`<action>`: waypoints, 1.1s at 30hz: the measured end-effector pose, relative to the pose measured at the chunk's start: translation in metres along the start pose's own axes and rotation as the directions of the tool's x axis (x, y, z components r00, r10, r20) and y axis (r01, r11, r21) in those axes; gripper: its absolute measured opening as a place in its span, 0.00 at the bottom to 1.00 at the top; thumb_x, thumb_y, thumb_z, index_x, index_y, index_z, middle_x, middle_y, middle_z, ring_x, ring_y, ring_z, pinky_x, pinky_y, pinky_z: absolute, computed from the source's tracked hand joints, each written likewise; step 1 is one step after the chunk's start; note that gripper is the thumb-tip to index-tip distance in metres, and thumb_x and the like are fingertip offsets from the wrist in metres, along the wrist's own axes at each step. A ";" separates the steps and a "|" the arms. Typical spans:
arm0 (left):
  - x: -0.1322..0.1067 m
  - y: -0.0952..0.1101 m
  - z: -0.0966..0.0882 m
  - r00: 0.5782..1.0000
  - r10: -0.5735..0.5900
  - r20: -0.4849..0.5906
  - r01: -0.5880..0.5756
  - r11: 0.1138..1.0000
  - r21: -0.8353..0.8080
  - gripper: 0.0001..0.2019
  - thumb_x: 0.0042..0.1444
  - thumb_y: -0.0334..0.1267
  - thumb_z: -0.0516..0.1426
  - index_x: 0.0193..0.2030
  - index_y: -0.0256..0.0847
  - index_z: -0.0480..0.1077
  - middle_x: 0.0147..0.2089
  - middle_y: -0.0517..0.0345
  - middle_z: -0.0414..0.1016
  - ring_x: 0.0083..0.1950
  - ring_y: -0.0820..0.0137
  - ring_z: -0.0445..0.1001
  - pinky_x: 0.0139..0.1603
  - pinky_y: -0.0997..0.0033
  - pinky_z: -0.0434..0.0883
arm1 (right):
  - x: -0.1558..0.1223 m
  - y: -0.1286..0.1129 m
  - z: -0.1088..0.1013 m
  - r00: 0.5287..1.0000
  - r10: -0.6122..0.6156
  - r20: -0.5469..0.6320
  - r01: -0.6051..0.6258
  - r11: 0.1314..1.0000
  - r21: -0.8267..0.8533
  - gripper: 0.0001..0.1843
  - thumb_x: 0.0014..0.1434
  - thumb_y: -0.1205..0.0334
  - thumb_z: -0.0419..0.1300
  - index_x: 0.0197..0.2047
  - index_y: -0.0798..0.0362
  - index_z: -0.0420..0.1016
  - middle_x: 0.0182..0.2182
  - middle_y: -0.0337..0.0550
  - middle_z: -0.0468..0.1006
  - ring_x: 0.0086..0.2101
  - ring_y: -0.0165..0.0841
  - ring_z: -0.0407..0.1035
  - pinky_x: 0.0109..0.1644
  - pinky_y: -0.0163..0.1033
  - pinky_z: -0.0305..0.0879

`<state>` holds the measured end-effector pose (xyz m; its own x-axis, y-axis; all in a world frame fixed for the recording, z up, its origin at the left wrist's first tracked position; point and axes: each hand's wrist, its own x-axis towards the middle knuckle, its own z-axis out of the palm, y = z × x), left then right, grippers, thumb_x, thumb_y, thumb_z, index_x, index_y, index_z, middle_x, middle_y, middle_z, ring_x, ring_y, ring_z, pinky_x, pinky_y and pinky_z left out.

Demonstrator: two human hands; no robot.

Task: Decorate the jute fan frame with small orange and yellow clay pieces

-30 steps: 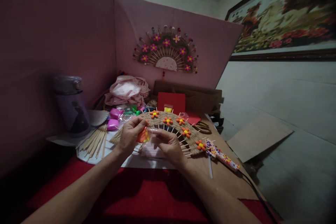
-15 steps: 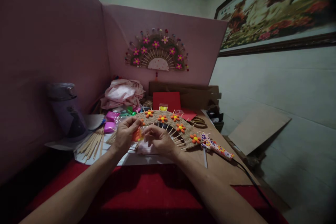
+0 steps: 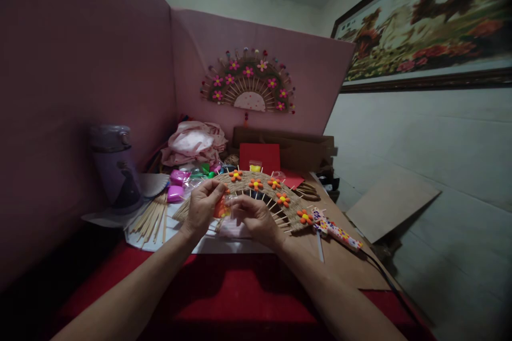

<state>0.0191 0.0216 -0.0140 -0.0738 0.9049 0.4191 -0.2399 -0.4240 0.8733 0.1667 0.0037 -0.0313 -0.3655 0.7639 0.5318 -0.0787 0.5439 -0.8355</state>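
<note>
Pink boards (image 3: 256,29) close off the back and left of a dim work corner, with red cloth (image 3: 224,287) along the bottom of the frame. At the centre, the left hand (image 3: 202,210) is pinched shut on a small plastic bag (image 3: 222,209) of orange and yellow pieces, while the right hand (image 3: 258,221) appears to pinch its clear edge, fingers curled. Just behind them lies a woven fan (image 3: 245,180) bearing orange flowers (image 3: 304,217); a glue gun (image 3: 340,234) rests at its lower right end.

The step in hand looks like working the bag open or shut; the next move probably calls for a steady left grip and a small, careful pull from the right fingertips. Which way the bag is going, I cannot tell: its mouth is covered by fingers. The hands also hide the fan's lower left part, and the right edge cuts off the framed picture (image 3: 424,26).
</note>
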 end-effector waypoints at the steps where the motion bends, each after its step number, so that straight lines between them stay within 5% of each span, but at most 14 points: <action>1: 0.000 -0.001 0.000 1.000 0.003 -0.006 -0.003 1.000 0.006 0.09 0.45 0.41 0.62 0.25 0.37 0.71 0.24 0.63 0.68 0.26 0.76 0.63 0.27 0.77 0.59 | 0.000 0.000 0.000 1.000 0.012 0.011 -0.013 1.000 0.001 0.12 0.51 0.70 0.56 0.39 0.52 0.75 0.24 0.35 0.69 0.24 0.24 0.62 0.28 0.31 0.63; 6: 0.002 -0.007 -0.001 0.999 -0.034 -0.029 0.033 0.999 -0.030 0.10 0.46 0.42 0.62 0.25 0.37 0.71 0.23 0.64 0.66 0.24 0.78 0.60 0.25 0.78 0.56 | -0.003 -0.004 0.003 0.998 0.058 -0.022 -0.058 0.998 0.020 0.09 0.50 0.71 0.55 0.33 0.53 0.74 0.24 0.36 0.70 0.25 0.26 0.63 0.28 0.31 0.64; 13: 0.000 -0.006 -0.002 0.993 -0.111 -0.033 0.109 0.992 -0.063 0.10 0.47 0.43 0.61 0.26 0.37 0.71 0.25 0.61 0.69 0.25 0.75 0.64 0.26 0.77 0.60 | -0.004 -0.003 0.008 0.996 0.051 -0.070 -0.051 0.999 0.001 0.23 0.48 0.72 0.52 0.47 0.50 0.75 0.25 0.35 0.70 0.24 0.25 0.62 0.27 0.30 0.64; 21: 0.002 -0.004 -0.002 0.990 -0.110 -0.091 0.105 0.993 -0.055 0.09 0.46 0.41 0.62 0.26 0.37 0.73 0.26 0.59 0.72 0.29 0.73 0.66 0.30 0.76 0.62 | -0.003 -0.008 0.007 0.997 0.005 -0.074 -0.016 0.988 -0.156 0.21 0.45 0.76 0.51 0.36 0.50 0.78 0.25 0.37 0.73 0.25 0.28 0.66 0.28 0.32 0.64; 27: 0.002 -0.006 -0.005 0.984 -0.137 -0.110 0.131 0.989 -0.065 0.10 0.48 0.43 0.61 0.27 0.38 0.72 0.25 0.62 0.70 0.27 0.75 0.65 0.28 0.77 0.62 | -0.005 -0.007 0.012 0.986 0.018 -0.164 -0.036 0.994 -0.102 0.24 0.47 0.75 0.52 0.44 0.48 0.77 0.25 0.38 0.74 0.25 0.29 0.66 0.28 0.33 0.65; 30: 0.001 -0.001 -0.005 0.971 -0.230 -0.070 0.222 0.970 -0.104 0.10 0.47 0.44 0.62 0.29 0.38 0.72 0.26 0.62 0.69 0.26 0.76 0.65 0.27 0.78 0.62 | -0.007 -0.002 0.010 0.982 0.035 -0.187 -0.053 0.995 -0.089 0.24 0.48 0.75 0.52 0.45 0.48 0.77 0.29 0.40 0.75 0.29 0.31 0.68 0.30 0.34 0.66; 33: 0.000 0.008 -0.003 0.917 -0.391 0.077 0.399 0.906 -0.141 0.13 0.48 0.45 0.62 0.34 0.38 0.71 0.31 0.60 0.71 0.25 0.77 0.65 0.25 0.78 0.62 | -0.007 0.002 0.006 0.967 0.051 -0.251 -0.071 0.995 -0.073 0.24 0.49 0.76 0.52 0.46 0.48 0.76 0.32 0.41 0.75 0.31 0.31 0.69 0.32 0.35 0.66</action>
<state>0.0141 0.0187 -0.0081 0.1010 0.9930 0.0617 -0.3835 -0.0184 0.9234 0.1635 -0.0027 -0.0373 -0.1248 0.8531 0.5066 0.0150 0.5122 -0.8587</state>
